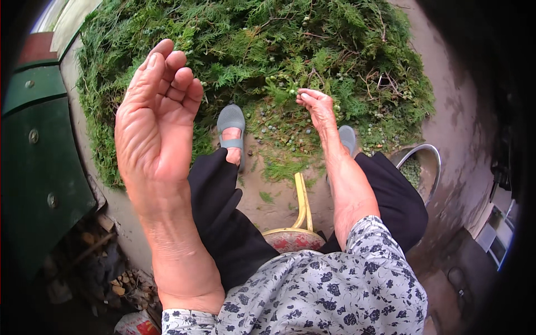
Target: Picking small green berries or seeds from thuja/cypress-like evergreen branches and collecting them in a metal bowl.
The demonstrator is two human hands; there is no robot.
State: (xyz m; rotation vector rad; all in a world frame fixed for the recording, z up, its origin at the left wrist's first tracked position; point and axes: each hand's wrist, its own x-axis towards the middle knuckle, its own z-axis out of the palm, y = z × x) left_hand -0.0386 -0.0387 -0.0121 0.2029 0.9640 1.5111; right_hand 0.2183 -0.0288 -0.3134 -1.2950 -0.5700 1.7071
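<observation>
L hand (156, 117) raised at left-centre of frame, palm up, fingers curled loosely, empty. R hand (317, 107) centre-right, fingertips pinched at a sprig w/ small green berry on the cut evergreen branches (262, 50) filling upper frame. Metal bowl (430, 153) at right edge, greenery inside.

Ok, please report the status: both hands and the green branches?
Left hand raised, cupped, empty. Right hand pinching at the heap of green conifer branches with small berries. Round metal bowl at right, nothing in between.
</observation>
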